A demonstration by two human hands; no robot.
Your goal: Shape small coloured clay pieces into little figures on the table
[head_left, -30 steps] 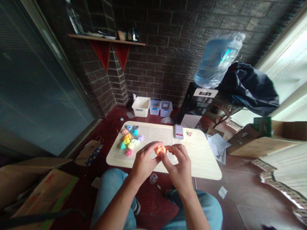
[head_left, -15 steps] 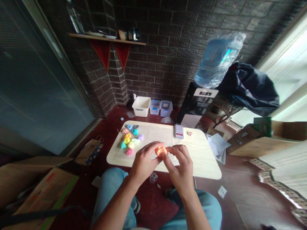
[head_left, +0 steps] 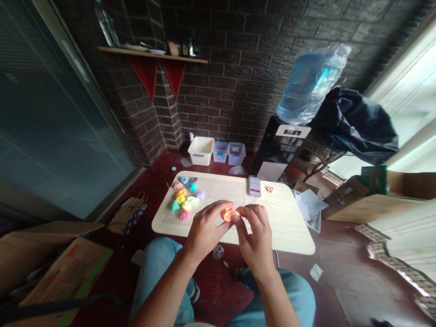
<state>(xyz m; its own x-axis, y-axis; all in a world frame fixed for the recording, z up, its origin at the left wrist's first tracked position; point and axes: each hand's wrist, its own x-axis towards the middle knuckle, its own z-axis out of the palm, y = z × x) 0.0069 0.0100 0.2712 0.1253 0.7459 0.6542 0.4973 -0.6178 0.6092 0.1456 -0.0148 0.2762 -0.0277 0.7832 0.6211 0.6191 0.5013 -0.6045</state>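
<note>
A soft orange lump that looks like modelling clay [head_left: 229,214] is held up over the near edge of the low table [head_left: 289,227]. My left hand [head_left: 207,225] pinches its left side between thumb and fingers. From the other side, the thumb and forefinger of my right hand [head_left: 255,229] grip its right edge. On the table's left part lie several coloured clay lumps, among them a pink one [head_left: 184,215], a yellow one [head_left: 180,199], a green one [head_left: 175,205] and a purple one [head_left: 200,195].
A phone [head_left: 254,186] and a small multicoloured cluster [head_left: 270,189] lie at the table's far right. Behind stand a white bin [head_left: 200,152], clear boxes [head_left: 236,154] and a water dispenser [head_left: 272,170]. Cardboard boxes [head_left: 68,277] flank the left side; a clear cup [head_left: 218,251] is on the floor.
My right thumb and fingers have shifted slightly to the right along the orange clay, showing more of its rim. My left hand keeps its hold almost unmoved.
</note>
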